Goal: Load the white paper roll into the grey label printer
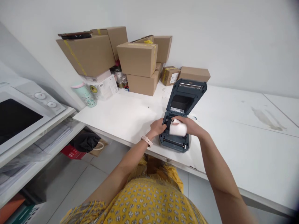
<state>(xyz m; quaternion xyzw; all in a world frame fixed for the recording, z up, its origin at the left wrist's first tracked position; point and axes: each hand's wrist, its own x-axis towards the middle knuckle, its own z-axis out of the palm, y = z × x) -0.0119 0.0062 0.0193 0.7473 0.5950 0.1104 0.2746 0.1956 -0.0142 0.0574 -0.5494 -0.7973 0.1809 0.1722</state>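
A dark label printer [174, 144] stands on the white table with its lid [197, 90] raised. My right hand [187, 123] is closed around a white roll of label paper [177, 129], tilted over the open printer bay; the roll looks slightly blurred. At the printer's left side, my left hand [158, 127] grips the inner left part of the bay, its thumb reaching inside. Whether the roll touches the holders in the bay is hidden by the roll and my fingers.
Cardboard boxes [137, 59] are stacked at the back left, beside a mint tumbler [86, 95] and a white box [104, 88]. A microwave [23, 112] sits on a shelf at the left. The white tabletop [233, 140] stretches right, its front edge close to my body.
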